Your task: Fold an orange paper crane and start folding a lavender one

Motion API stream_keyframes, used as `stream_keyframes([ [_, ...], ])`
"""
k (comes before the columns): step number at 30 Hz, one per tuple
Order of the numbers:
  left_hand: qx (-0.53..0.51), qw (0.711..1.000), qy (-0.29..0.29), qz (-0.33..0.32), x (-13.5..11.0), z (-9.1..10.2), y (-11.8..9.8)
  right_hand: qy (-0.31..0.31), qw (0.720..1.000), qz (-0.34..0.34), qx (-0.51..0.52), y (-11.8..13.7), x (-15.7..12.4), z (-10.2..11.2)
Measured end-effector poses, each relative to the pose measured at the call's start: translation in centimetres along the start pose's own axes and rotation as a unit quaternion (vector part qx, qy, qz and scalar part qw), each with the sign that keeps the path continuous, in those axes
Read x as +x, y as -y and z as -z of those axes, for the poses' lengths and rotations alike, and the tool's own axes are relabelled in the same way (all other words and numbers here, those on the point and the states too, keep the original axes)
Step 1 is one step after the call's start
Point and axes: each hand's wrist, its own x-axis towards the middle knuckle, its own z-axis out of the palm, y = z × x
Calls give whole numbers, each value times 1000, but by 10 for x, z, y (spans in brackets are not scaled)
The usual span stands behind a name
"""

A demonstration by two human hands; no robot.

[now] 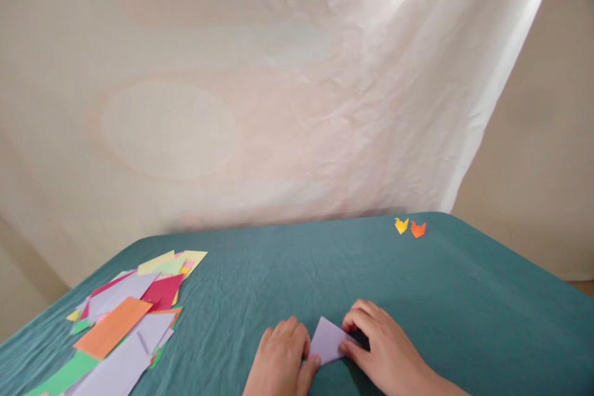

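A small folded piece of lilac paper [326,341] lies on the green cloth near the front edge, between my two hands. My left hand [283,356] is closed at the paper's left side, its thumb pressing the lower left corner. My right hand [378,343] pinches the right corner between thumb and curled fingers. The paper's upper corner points away from me and is uncovered; its left and right corners are partly hidden by my fingers.
On the left of the green-covered table [260,284] lies a loose pile of coloured papers [114,328]. A yellow folded paper figure [401,226] and an orange one [418,230] sit side by side at the far right. Behind the table hangs a pale sheet [278,105].
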Motion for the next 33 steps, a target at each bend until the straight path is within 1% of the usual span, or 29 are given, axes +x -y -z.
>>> stream_keyframes([
  [2, -22, 999, -25, 12, 0, 3, -4, -3, 1000, -1, -1, 1, -1, 0],
  [4, -43, 998, -37, 23, 1, 7, -10, -3, 1000, -2, 1, 3, -3, 1],
  [9, -81, 995, -23, 55, 10, 17, -21, -9, 1000, -3, 5, 5, -6, 5],
  [11, -90, 994, -22, 56, 13, 16, -22, -9, 1000, -2, 9, 5, -7, 5],
  [15, -107, 993, -26, 50, 17, 10, -23, -12, 1000, -2, 22, 3, -8, 3],
  [18, -162, 986, -22, 36, 18, 7, -24, -15, 999, 0, 49, 4, -9, 5],
  [20, -231, 972, -18, 31, 22, 8, -25, -17, 996, -2, 87, 5, -5, 10],
  [22, -317, 948, -17, 30, 31, 13, -25, -23, 991, -14, 131, 8, 4, 18],
  [23, -374, 927, 6, 27, 37, 15, -25, -32, 988, -25, 147, 9, 11, 22],
  [24, -428, 902, 36, 38, 44, 18, -23, -36, 985, -25, 165, 10, 20, 26],
  [25, -470, 880, 59, 31, 51, 19, -22, -39, 983, -22, 180, 10, 28, 28],
  [26, -496, 866, 67, 21, 59, 20, -19, -44, 980, -19, 194, 10, 37, 29],
  [27, -507, 860, 61, 12, 65, 20, -17, -47, 977, -12, 206, 10, 44, 28],
  [28, -513, 858, 39, 10, 71, 19, -13, -55, 975, -10, 217, 9, 51, 25],
  [30, -526, 850, 3, 26, 77, 14, -6, -73, 969, -11, 238, 6, 58, 15],
  [33, -555, 831, -8, 42, 78, 5, 2, -124, 961, -4, 248, 2, 59, 1],
])
